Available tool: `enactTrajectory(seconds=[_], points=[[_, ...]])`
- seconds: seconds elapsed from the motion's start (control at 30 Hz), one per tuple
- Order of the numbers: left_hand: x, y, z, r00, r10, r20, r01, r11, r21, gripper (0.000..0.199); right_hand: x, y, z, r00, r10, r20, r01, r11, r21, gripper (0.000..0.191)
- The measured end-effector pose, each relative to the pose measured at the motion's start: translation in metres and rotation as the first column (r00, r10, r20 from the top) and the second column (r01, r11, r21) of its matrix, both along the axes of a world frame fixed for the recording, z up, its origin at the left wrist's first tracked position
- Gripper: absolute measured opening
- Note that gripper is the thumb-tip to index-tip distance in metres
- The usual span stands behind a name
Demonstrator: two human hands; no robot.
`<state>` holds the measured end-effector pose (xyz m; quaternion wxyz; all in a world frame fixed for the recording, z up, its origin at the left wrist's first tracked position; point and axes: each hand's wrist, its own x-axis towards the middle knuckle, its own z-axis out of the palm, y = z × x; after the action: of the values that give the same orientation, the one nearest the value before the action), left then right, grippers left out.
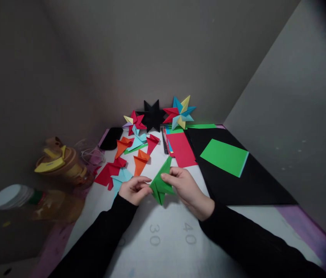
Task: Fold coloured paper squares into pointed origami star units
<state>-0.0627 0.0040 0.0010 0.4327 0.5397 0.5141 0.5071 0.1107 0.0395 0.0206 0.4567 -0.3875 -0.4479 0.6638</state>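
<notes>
A green folded paper piece (160, 186) with pointed tips is held between my two hands, just above the white sheet. My right hand (186, 188) pinches its right side, thumb on top. At its left edge, the fingertips and thumb of my left hand (136, 189) close on the paper. Close beyond my left hand lie a light blue folded piece (121, 177) and an orange folded piece (141, 160). Red folded pieces (109, 172) are to the left of these. The underside of the green piece is hidden.
Three paper stars lean at the wall: a red one (134, 120), a black one (152, 115) and a multicoloured one (180, 112). Red paper (181, 148) and a green sheet (224, 156) on black paper (223, 193) lie right. A phone (111, 138), cup (64, 164) and jar (55, 204) are left.
</notes>
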Motion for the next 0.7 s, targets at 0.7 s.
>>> enactTrajectory(seconds=[0.7], points=[[0.005, 0.004, 0.002, 0.975, 0.071, -0.212, -0.061, 0.997, 0.051, 0.018, -0.011, -0.011, -0.01, 0.98, 0.138, 0.141, -0.15, 0.985, 0.085, 0.023]])
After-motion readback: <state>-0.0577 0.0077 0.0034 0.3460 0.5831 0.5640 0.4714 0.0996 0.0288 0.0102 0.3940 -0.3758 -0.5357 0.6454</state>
